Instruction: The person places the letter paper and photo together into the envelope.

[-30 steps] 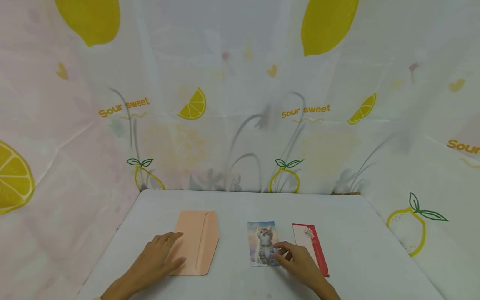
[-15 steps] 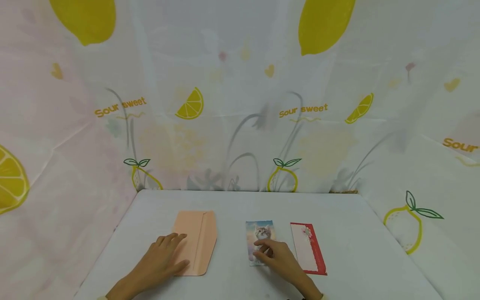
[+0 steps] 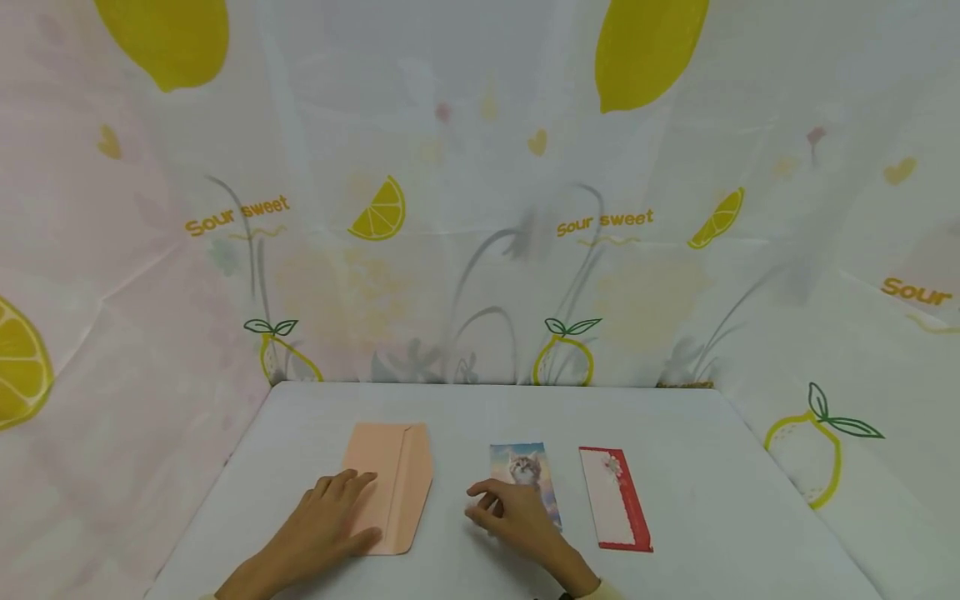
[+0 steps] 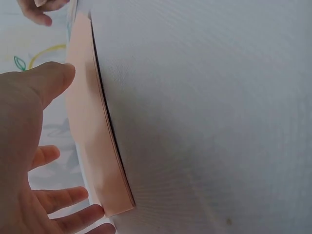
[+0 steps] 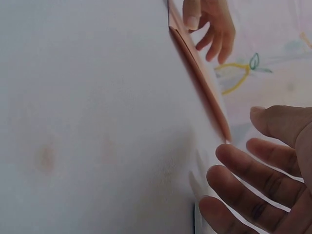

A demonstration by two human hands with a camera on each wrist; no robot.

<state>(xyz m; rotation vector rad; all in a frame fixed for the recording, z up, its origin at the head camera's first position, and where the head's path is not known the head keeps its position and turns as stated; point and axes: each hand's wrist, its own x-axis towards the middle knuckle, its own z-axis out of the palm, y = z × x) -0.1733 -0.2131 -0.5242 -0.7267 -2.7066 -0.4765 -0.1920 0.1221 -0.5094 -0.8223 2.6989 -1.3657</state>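
Note:
A peach envelope [image 3: 411, 492] lies on the white table at the left, its flap side to the right. My left hand [image 3: 318, 525] is over its left part, fingers spread and relaxed; the left wrist view shows the thumb and fingers beside the envelope [image 4: 95, 122] with nothing gripped. My right hand [image 3: 517, 517] hovers above the kitten card [image 3: 525, 465] and covers its lower part. Its fingers are loosely bent and hold nothing, with the fingertips pointing toward the envelope. In the right wrist view the fingers [image 5: 243, 170] appear relaxed and apart.
A red-bordered white card [image 3: 611, 500] with a flower print lies to the right of the kitten card. The white table [image 3: 720, 467] ends at a lemon-print cloth backdrop [image 3: 465, 208] that rises behind it and along both sides.
My right hand has moved left across the kitten card toward the envelope, uncovering the red-bordered card. My left hand stays over the envelope. The head view has shifted slightly.

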